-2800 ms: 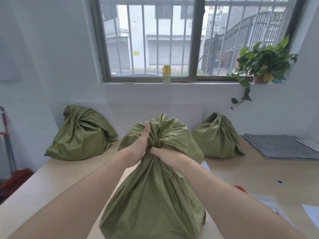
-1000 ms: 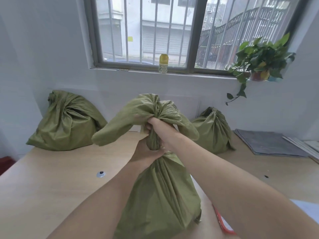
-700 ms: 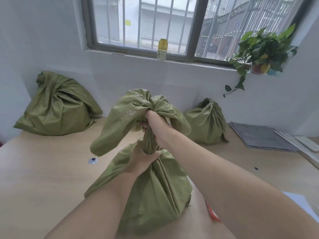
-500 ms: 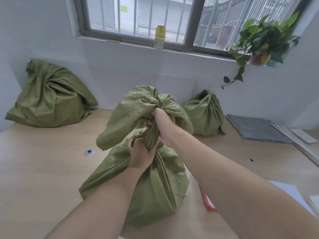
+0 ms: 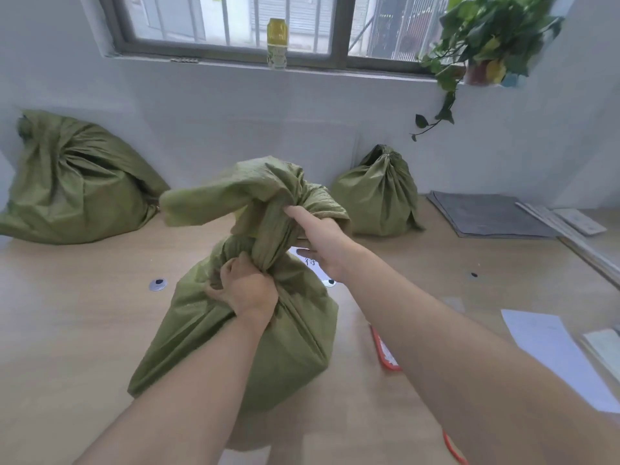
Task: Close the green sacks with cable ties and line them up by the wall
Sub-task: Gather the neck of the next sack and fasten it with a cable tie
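Observation:
A filled green sack (image 5: 285,337) stands on the wooden table (image 5: 67,330) right in front of me. My left hand (image 5: 245,290) grips the base of its gathered neck. My right hand (image 5: 322,236) holds the twisted neck higher up, fingers around the cloth, and the loose top flops over to the left. Two other green sacks sit against the wall: a large one (image 5: 73,182) at far left and a smaller tied one (image 5: 379,193) at centre right. No cable tie shows on the sack in my hands.
A grey folded mat (image 5: 486,213) lies at right by the wall, white papers (image 5: 550,350) at the right edge, a red-edged item (image 5: 385,350) beside the sack. A yellow can (image 5: 277,41) and a potted plant (image 5: 486,38) stand on the window sill.
The sack came down onto the table and my view tilted downward. My left hand slid lower on the neck, and my right hand kept hold of the upper twist.

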